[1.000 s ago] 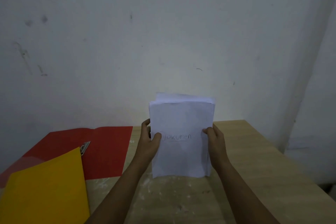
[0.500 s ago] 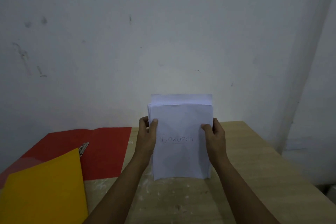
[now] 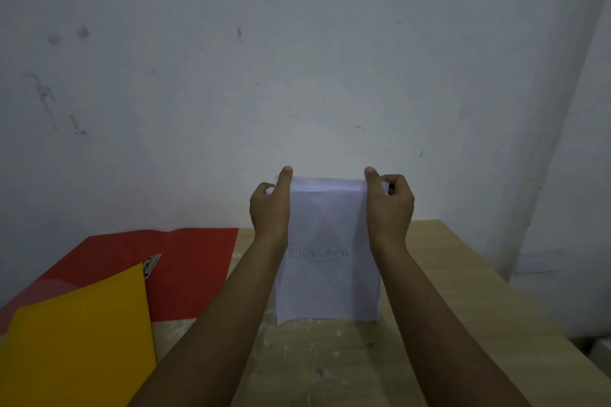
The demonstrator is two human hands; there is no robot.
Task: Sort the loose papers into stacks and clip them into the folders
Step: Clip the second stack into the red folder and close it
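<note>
Paper stack [image 3: 327, 287] upright, bottom edge on wooden table [image 3: 463, 291].
Left hand [image 3: 269, 208] and right hand [image 3: 388, 205] each grip a top corner, thumbs in front. Open red folder [image 3: 185, 271] and yellow folder [image 3: 79, 340] lie left of it.

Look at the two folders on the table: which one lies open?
The red folder: it lies spread flat, fold and clip showing. The yellow folder lies closed, overlapping it.

Both hands, left [image 3: 269, 208] and right [image 3: 390, 205], held the paper stack [image 3: 327, 274] upright, apparently resting on the counter [image 3: 446, 291], beside a red folder [image 3: 185, 268].
</note>
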